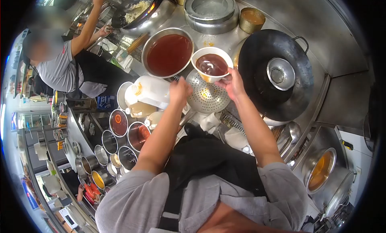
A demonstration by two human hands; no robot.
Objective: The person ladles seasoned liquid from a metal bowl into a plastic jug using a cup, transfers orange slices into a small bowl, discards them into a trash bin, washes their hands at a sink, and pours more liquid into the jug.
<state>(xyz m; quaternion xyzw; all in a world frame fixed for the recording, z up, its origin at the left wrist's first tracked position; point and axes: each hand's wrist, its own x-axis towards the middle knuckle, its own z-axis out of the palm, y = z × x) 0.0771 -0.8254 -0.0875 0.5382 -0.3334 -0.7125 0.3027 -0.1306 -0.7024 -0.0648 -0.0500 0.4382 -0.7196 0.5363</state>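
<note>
In the head view, my right hand [233, 85] grips the rim of a white bowl [212, 75] holding dark red-brown liquid. The bowl is above a perforated metal strainer [207, 97]. My left hand [181, 91] is closed, just left of the strainer; whatever may be in its fingers is hidden. Close by that hand is a large white plastic jug [155, 90] lying tilted. Beyond it stands a wide metal basin [147, 67] filled with red-brown liquid.
On the right sits a large black wok [251, 88] with a small metal bowl [277, 75] inside. At the back are a metal pot [211, 26] and an orange-filled tin [252, 21]. Several sauce containers [119, 122] stand lower left. Another person [60, 74] works at a wok on the left.
</note>
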